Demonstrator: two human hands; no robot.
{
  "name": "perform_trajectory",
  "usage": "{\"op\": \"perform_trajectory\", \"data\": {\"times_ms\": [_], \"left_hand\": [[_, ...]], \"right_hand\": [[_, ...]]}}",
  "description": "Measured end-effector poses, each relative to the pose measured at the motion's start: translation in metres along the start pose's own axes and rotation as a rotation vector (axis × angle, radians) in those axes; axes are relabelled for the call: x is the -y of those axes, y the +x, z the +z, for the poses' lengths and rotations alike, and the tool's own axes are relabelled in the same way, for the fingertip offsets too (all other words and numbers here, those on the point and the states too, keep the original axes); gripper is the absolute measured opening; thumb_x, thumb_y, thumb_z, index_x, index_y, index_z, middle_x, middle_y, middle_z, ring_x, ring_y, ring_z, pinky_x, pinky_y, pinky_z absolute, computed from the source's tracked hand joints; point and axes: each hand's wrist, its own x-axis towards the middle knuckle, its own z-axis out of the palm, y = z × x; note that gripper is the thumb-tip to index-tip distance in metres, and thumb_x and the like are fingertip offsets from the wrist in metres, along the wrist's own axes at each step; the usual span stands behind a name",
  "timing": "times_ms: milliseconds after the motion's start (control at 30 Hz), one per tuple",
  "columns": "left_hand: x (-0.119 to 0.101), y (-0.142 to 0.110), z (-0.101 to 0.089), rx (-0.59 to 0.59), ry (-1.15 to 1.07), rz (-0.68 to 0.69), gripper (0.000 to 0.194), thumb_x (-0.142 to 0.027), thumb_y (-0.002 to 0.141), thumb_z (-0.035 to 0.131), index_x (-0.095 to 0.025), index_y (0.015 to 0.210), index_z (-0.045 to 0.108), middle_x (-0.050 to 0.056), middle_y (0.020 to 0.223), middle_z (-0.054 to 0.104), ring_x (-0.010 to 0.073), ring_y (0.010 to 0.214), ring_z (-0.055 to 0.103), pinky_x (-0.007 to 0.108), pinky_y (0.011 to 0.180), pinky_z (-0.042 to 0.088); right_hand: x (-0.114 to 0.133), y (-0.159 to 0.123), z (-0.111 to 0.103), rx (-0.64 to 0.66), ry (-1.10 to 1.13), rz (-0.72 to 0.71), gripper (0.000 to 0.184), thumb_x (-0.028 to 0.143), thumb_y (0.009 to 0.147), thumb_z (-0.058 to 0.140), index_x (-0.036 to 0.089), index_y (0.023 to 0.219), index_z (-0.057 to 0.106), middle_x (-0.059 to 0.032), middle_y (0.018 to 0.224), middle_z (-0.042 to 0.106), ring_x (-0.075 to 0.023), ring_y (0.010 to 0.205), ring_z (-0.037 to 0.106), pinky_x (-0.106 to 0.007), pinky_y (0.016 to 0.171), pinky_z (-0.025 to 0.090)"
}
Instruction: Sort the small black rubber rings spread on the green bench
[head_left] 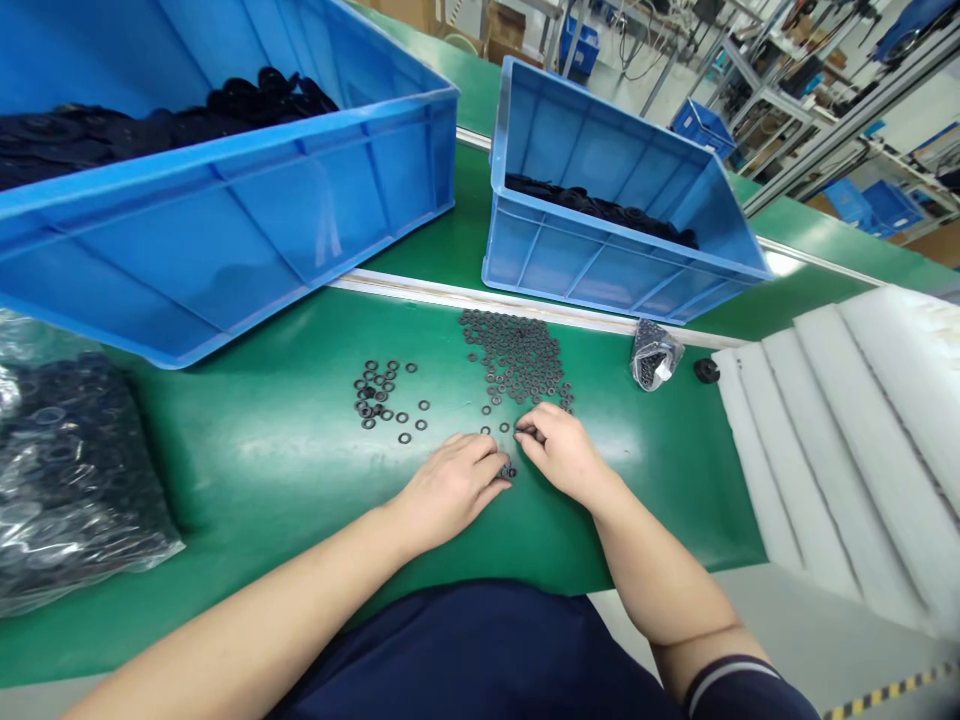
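Far left, on the green worktop, a bulging clear plastic bag full of dark rings, slumped against the lower edge of the view. Just above it, a large blue plastic crate, with a mass of black rings piled along its inside. Out on the bare green surface in front of that crate, a small loose scatter of black washers, well spaced and lying flat.

Next, toward the middle, the left hand, palm down, with its fingers curled and their tips over a tiny cluster of washers. Whether those fingers are pinching or only resting there: too small to tell. Just beside it, nearly touching, the right hand, also palm down, with its fingers bunched together at the edge of a large heap of black washers, a few strays lying loose between heap and hands. Any washer caught in that bunch: hidden from view, so no telling between grasp and light touch.

Farther right, a second blue plastic crate, with a thinner layer of black rings inside. Below it, a small clear bag of dark rings, and just beside that, a single black round part. Far right, stepped white foam sheets against the worktop's edge.
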Motion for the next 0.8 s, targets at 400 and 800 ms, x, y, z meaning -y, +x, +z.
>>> {"op": "perform_trajectory", "data": {"times_ms": [400,800], "left_hand": [[-0.008,0.006,0.006,0.065,0.069,-0.053,0.013,-0.023,0.097,0.056,-0.015,0.089,0.063,0.007,0.087,0.060,0.0232,0.083,0.059,0.039,0.078,0.051],[0.011,0.000,-0.008,-0.072,-0.076,-0.091,0.004,-0.017,0.096,0.057,-0.016,0.097,0.061,0.006,0.091,0.065,0.0192,0.086,0.063,0.034,0.081,0.052]], "right_hand": [[0.007,0.010,0.014,-0.064,0.039,-0.007,0.010,0.010,0.089,0.066,0.019,0.089,0.071,-0.0040,0.087,0.066,-0.0170,0.081,0.062,-0.029,0.078,0.050],[0.013,-0.002,0.004,0.030,-0.202,-0.116,0.021,0.020,0.097,0.060,0.019,0.111,0.076,-0.0104,0.104,0.067,-0.0230,0.095,0.060,-0.035,0.086,0.051]]}}
